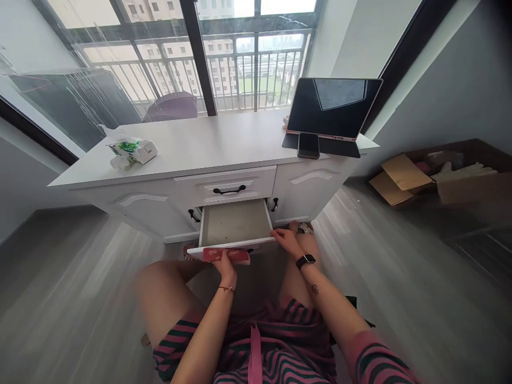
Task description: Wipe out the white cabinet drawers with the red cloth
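Note:
The lower drawer [236,221] of a white cabinet is pulled out, and its pale bottom shows only a small dark speck. My left hand [224,266] is closed around a folded red patterned cloth [240,256] in front of the drawer's front panel. Whether the cloth touches that panel I cannot tell. At the panel's right end, my right hand [288,241] pinches the top edge, fingers drawn together. Above them is the shut upper drawer with its black handle [229,190].
On the white cabinet top [224,138] are a tissue pack [134,150], a tablet [334,108] and a phone [308,145]. An open cardboard box [408,173] with things inside lies on the floor at right. My bent legs flank the drawer.

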A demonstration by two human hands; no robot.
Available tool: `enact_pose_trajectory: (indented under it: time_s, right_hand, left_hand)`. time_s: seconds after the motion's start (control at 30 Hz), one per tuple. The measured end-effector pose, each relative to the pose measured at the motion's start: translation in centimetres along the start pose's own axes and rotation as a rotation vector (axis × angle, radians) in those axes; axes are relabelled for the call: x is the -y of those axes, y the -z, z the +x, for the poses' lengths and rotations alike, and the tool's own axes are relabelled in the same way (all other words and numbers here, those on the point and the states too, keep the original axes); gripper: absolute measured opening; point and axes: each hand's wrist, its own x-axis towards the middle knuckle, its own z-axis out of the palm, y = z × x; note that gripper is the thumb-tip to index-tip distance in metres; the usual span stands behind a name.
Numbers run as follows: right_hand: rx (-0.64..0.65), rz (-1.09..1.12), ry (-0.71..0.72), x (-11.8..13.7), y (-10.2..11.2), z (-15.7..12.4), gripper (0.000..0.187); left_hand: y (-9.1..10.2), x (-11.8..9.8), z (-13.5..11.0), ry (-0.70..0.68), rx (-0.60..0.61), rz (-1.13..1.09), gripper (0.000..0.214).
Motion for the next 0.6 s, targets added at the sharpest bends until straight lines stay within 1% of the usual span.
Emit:
enact_pose_trajectory:
  time_s: [0.03,0.1,0.2,0.3,0.43,0.6]
  right_hand:
    - [0.023,0.020,0.006,0.0,-0.1,0.1,0.050]
    - [0.010,0.031,-0.011,-0.2,-0.3,0.3,0.052]
    - [0.000,0.036,-0.032,-0.4,-0.5,0.7,0.053]
    - [-0.018,0.030,-0.043,-0.6,-0.8,0.9,0.055]
    - [-0.029,0.024,-0.049,-0.9,-0.9,1.1,0.056]
    - [-0.009,0.038,-0.043,-1.4,-0.7,1.3,0.054]
  left_hand:
    - [-0.7,0.0,-0.8,0.019,0.019,-0.049,0.039]
    - [-2.0,0.3,-2.6,0.074,0.064,-0.162,0.033]
    - [-3.8,0.8,-5.1,0.177,0.208,-0.293,0.025]
    - [-5.8,1.5,-6.7,0.277,0.319,-0.398,0.024]
    - [-8.2,2.9,-7.3,0.385,0.417,-0.483,0.026]
    - [-10.0,5.4,-6.5,0.487,0.447,-0.491,0.033]
